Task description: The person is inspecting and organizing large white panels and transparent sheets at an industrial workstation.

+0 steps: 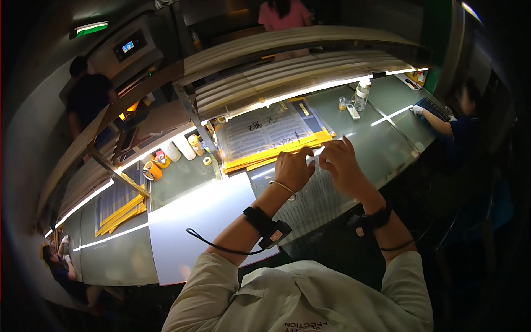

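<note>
My left hand [295, 170] and my right hand [339, 167] are raised close together over the bench. The left fingers are curled in a pinch. On the right, thumb and forefinger press together while other fingers stick up. A small pale bit shows between the fingertips, too small to name. Below the hands is a see-through sheet [310, 207] with rows of fine marks; whether my fingers touch it I cannot tell. Just beyond lies a stack of clear printed films [260, 130] with yellow taped edges and black handwriting.
A large white sheet [204, 227] covers the bench to my left. Tape rolls [152, 170] and a yellow bottle [196, 145] stand under the lit shelf [238, 105]. More yellow-edged films [121, 213] lie farther left. A clear bottle [362, 95] stands at right. Co-workers sit at both ends.
</note>
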A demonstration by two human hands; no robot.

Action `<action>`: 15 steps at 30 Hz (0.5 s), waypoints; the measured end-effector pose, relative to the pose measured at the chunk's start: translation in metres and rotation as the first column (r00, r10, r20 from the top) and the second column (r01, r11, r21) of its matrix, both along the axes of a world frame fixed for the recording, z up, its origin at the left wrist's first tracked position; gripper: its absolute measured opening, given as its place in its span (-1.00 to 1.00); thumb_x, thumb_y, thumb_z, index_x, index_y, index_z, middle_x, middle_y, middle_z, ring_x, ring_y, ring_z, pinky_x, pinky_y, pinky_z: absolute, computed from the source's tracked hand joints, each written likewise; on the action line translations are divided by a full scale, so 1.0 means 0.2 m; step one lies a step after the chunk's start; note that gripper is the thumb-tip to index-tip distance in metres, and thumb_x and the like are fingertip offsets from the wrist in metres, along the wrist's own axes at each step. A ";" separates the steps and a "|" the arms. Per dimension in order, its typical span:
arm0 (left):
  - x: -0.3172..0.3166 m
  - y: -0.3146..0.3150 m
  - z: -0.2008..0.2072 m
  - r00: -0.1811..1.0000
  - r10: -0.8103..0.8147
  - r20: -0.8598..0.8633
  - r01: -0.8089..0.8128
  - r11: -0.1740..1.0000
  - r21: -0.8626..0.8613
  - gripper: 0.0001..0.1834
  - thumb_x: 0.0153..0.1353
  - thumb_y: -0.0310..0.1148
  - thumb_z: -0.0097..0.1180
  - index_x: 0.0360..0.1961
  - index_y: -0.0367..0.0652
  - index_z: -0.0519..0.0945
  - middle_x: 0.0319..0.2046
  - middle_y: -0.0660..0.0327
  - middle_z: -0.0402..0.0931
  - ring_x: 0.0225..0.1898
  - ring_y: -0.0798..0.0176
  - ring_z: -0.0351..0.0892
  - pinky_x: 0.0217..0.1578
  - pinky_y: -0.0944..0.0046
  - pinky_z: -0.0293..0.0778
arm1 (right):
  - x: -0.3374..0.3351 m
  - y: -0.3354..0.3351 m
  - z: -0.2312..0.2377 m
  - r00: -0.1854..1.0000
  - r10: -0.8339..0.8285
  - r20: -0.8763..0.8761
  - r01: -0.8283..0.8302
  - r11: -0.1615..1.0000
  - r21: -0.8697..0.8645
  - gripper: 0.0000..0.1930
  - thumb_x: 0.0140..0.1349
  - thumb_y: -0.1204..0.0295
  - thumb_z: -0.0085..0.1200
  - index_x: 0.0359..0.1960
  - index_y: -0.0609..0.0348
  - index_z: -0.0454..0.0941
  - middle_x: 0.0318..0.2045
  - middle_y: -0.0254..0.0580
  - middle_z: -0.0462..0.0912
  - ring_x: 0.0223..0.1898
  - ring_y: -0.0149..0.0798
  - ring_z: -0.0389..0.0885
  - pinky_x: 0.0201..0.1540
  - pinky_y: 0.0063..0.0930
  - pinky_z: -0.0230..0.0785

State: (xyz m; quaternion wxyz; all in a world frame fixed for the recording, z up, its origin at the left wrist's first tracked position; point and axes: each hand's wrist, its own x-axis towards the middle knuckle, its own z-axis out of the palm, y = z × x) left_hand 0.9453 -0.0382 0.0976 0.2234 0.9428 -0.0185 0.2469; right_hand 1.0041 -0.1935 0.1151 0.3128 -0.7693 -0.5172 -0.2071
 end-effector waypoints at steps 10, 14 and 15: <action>0.05 0.01 -0.08 1.000 -0.015 -0.027 0.006 0.958 -0.286 -0.90 -0.06 -0.47 0.00 -0.51 -0.04 0.55 -0.65 0.19 0.49 -0.58 0.19 0.50 -0.50 0.28 0.40 | 0.03 -0.01 -0.37 0.586 0.220 -0.780 0.352 0.798 0.490 -0.85 0.11 0.37 0.04 -0.38 0.18 0.45 -0.50 -0.36 0.48 -0.42 -0.39 0.41 -0.36 -0.48 0.29; 0.03 0.00 -0.13 0.999 -0.018 -0.027 0.009 0.954 -0.300 -0.88 -0.06 -0.47 -0.01 -0.49 -0.05 0.56 -0.64 0.15 0.49 -0.58 0.16 0.50 -0.51 0.29 0.40 | 0.04 0.10 -0.26 -0.150 0.618 -0.772 0.466 0.733 0.496 -0.82 0.11 0.35 0.07 -0.43 0.21 0.46 -0.57 -0.39 0.47 -0.58 -0.53 0.32 -0.55 -0.66 0.21; 0.03 -0.03 -0.14 0.999 -0.031 -0.009 0.027 0.962 -0.271 -0.89 -0.06 -0.47 -0.01 -0.50 -0.06 0.56 -0.64 0.14 0.48 -0.56 0.13 0.50 -0.50 0.26 0.40 | 0.09 0.10 -0.31 -0.217 0.661 -0.718 0.450 0.720 0.528 -0.84 0.11 0.36 0.07 -0.43 0.22 0.47 -0.57 -0.37 0.46 -0.59 -0.53 0.31 -0.55 -0.67 0.20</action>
